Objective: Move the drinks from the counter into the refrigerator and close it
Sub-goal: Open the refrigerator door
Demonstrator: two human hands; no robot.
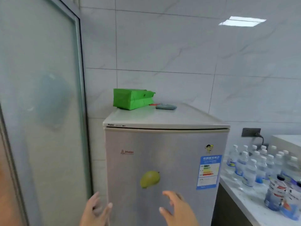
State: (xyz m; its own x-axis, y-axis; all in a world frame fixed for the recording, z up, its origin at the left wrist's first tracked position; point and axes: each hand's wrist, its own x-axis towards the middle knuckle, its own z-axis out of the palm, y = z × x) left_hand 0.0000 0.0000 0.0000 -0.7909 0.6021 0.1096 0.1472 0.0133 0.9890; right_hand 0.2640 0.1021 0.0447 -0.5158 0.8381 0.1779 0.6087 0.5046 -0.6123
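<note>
Both hands, left (96, 211) and right (177, 209), empty, fingers loosely spread, wrists cut off, before the closed refrigerator (162, 160).

The silver refrigerator (164, 168) in front of me stands upright with its door shut, a green fruit magnet and an energy label on it. To its right, clear white-capped water bottles (254, 165) stand clustered upright on the white tabletop (244, 201), darker-labelled bottles (281, 194) nearest me.

two bare hands (97, 211), no sleeves visible
</note>
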